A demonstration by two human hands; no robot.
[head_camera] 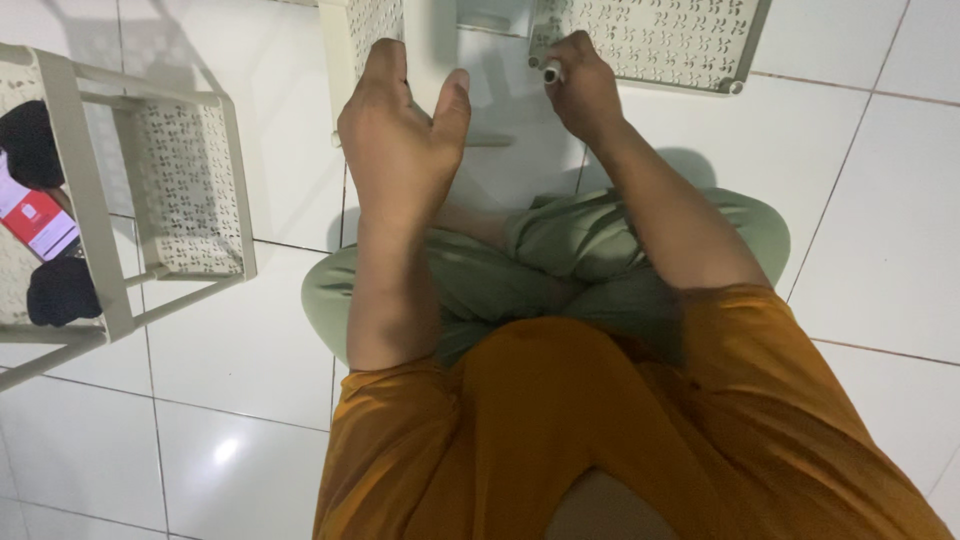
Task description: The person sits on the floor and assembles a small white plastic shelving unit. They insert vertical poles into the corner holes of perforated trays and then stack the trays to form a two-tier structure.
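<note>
I sit cross-legged on a white tiled floor in an orange shirt and green trousers. My left hand (pixel 400 130) is raised with fingers apart and rests against a cream perforated panel piece (pixel 370 25) standing upright in front of me. My right hand (pixel 580 85) is closed around a small white cylindrical tool or part (pixel 551 72), pressing it at the corner of a second cream perforated panel (pixel 650 40) lying on the floor. Whether the left hand grips the upright panel is hidden by the hand itself.
At the left stands a cream plastic rack (pixel 160 180) with perforated sides. Beside it lie a red-and-white phone (pixel 35 220) and two black objects (pixel 60 290). White floor tiles (pixel 880 250) spread to the right.
</note>
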